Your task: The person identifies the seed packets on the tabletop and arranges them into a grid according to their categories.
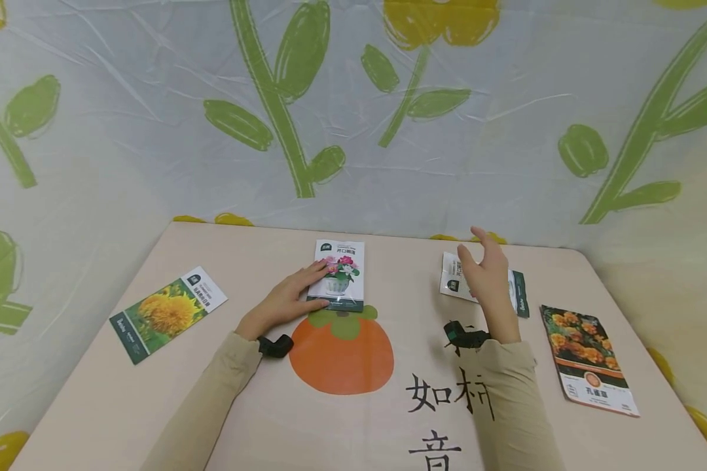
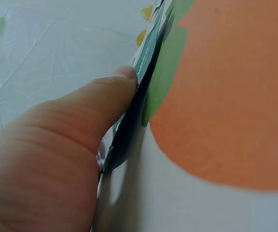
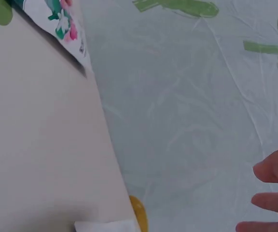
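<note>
A white seed packet with pink flowers in a pot lies near the table's back edge. My left hand rests on its left side with fingers extended; in the left wrist view the thumb lies along the packet's dark green bottom edge. My right hand is raised over another white seed packet, which lies sideways and is partly hidden behind it. Fingers and thumb are spread apart, holding nothing. In the right wrist view several fingertips show against the backdrop.
A yellow-flower seed packet lies slanted at the left. An orange-flower seed packet lies near the right edge. The tablecloth bears a printed persimmon and black characters. A flower-patterned sheet hangs behind the table.
</note>
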### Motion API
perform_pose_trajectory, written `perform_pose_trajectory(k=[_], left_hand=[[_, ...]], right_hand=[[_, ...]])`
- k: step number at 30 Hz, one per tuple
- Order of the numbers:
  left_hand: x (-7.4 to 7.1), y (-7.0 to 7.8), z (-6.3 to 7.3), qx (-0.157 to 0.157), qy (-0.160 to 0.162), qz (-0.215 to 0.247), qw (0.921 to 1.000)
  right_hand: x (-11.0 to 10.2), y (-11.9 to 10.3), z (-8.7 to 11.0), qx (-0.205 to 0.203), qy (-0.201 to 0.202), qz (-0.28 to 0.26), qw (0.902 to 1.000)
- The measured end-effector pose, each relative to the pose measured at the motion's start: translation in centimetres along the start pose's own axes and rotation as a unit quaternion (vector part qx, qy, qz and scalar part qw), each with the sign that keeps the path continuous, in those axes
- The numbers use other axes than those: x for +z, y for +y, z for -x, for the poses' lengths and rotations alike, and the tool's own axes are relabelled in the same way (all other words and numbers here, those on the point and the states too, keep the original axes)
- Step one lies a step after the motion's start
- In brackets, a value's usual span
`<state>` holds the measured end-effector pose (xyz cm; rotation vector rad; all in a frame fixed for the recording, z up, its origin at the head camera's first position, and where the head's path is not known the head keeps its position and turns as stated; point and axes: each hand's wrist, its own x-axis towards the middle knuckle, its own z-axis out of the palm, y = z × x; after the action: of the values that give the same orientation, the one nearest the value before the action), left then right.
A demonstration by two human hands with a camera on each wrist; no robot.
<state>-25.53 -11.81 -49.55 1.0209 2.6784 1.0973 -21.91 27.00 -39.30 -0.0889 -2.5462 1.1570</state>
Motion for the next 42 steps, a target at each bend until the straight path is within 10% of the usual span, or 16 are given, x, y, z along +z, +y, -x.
perform_pose_trajectory(k=[13,33,42], left_hand=[[0.2,0.1,0.0,-0.013,0.002,0.016,0.9998],[0.3,0.1,0.0,-0.006,0.019,0.012,0.9997],[0.3,0.2,-0.1,-0.020,0.017,0.017,0.9995]], right_hand=[[-0.3,4.5,1.4,0.149,0.023,0.037,0.9879],[-3.9,10.8,1.0,-0.049,-0.183,0.074,0.9790],[-3.8,11.6,0.8,-0.063,-0.216,0.098,0.9693]])
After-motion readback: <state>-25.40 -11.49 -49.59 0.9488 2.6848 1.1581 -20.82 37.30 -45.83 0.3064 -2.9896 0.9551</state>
